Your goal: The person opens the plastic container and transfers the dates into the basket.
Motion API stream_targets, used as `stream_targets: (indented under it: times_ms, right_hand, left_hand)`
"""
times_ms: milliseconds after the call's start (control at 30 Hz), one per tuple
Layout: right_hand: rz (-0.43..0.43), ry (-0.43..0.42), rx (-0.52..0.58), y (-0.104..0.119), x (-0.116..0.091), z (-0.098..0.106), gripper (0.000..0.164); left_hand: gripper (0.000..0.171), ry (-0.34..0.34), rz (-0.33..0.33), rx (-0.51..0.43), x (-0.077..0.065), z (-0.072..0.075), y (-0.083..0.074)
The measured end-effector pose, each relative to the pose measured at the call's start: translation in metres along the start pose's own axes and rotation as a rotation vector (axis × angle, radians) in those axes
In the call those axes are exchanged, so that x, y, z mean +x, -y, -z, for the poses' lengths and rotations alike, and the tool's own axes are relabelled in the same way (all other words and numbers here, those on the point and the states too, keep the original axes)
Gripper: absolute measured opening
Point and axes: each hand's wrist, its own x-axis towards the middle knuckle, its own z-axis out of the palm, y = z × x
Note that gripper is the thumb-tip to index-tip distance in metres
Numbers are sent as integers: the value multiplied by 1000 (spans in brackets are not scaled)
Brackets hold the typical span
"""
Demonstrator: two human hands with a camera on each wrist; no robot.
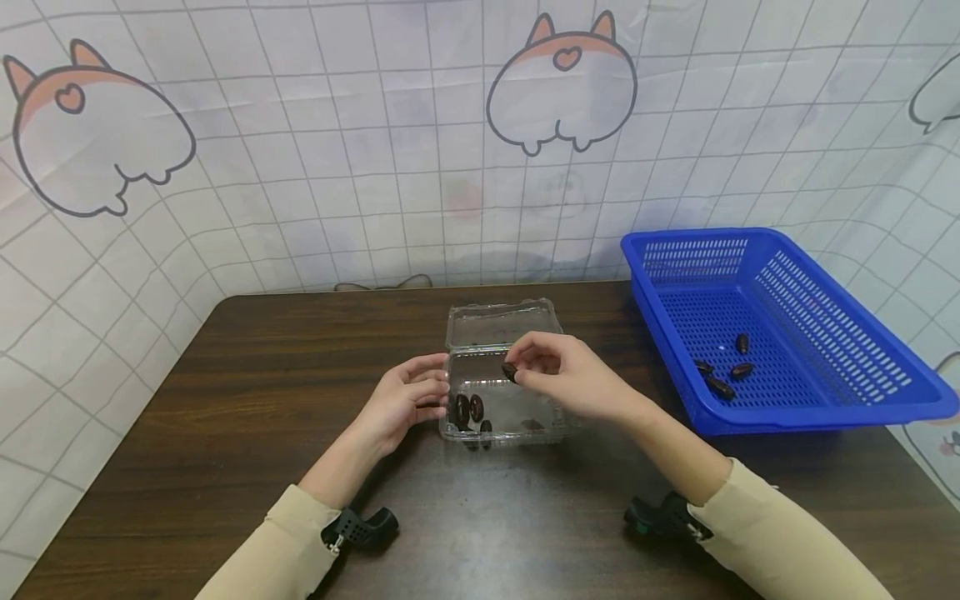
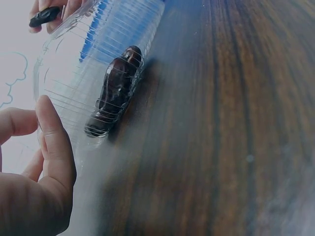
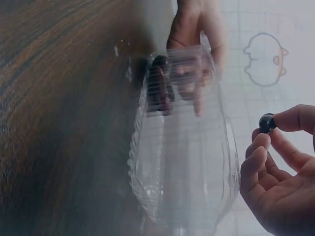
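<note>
A clear plastic box (image 1: 498,425) stands on the table, its lid (image 1: 504,323) folded back on the far side. Several dark brown dates (image 1: 469,408) lie at the box's left end. My left hand (image 1: 401,402) rests its loosely bent fingertips against that end wall. Over the box's right part, my right hand (image 1: 566,375) pinches one date (image 1: 510,372) between thumb and fingertips. The left wrist view shows dates (image 2: 115,91) through the ribbed plastic, beside the left fingers (image 2: 56,142). In the right wrist view, the pinched date (image 3: 267,123) is above rim height.
To the right is a blue plastic basket (image 1: 667,354) with several dates (image 1: 720,387) on its floor. The dark wood table (image 1: 262,383) meets a grid-patterned cloth (image 1: 337,167) at the back. A thin cable (image 1: 386,287) runs along the rear edge.
</note>
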Motion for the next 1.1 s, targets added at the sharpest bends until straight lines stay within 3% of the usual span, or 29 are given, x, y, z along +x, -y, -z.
stream_targets:
  times_ms: [233, 1100]
  right_hand:
    - [-56, -37, 35, 3, -9, 13, 17]
    - [-54, -228, -46, 7, -45, 75, 23]
  left_hand:
    - [48, 4, 0, 2, 0, 1, 0]
    - [47, -2, -6, -4, 0, -2, 1]
